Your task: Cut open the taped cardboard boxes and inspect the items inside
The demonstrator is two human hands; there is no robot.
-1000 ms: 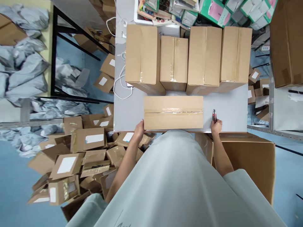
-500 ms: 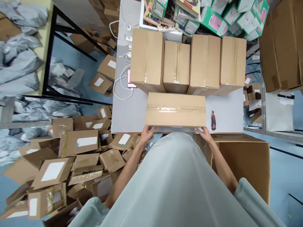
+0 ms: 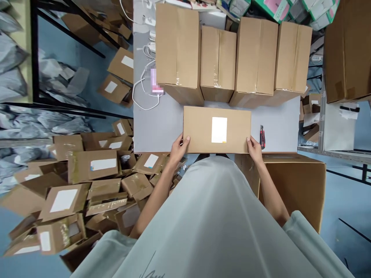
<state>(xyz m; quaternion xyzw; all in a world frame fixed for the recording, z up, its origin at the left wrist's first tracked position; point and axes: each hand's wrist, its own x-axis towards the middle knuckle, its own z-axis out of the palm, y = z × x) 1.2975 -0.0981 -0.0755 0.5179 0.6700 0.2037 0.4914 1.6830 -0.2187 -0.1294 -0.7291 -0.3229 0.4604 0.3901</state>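
A cardboard box (image 3: 199, 129) with a white label (image 3: 219, 129) facing up lies at the front of the grey table (image 3: 168, 133). My left hand (image 3: 180, 146) grips its left end, thumb on top and fingers at the side. At the right end my right hand (image 3: 254, 148) holds it the same way. Close to my right hand lies a red and black utility knife (image 3: 262, 137). Behind the held box stand several taped cardboard boxes (image 3: 218, 61) in a row.
A phone (image 3: 157, 81) and white cables (image 3: 137, 87) sit at the table's left. Discarded opened boxes (image 3: 92, 166) cover the floor on the left. A large open carton (image 3: 292, 193) stands at my right, below the table edge. Green and white packages (image 3: 319, 15) are piled at the back.
The box has been turned, so its labelled face now shows where the taped side was. Both hands moved up along its ends. The view has shifted slightly.
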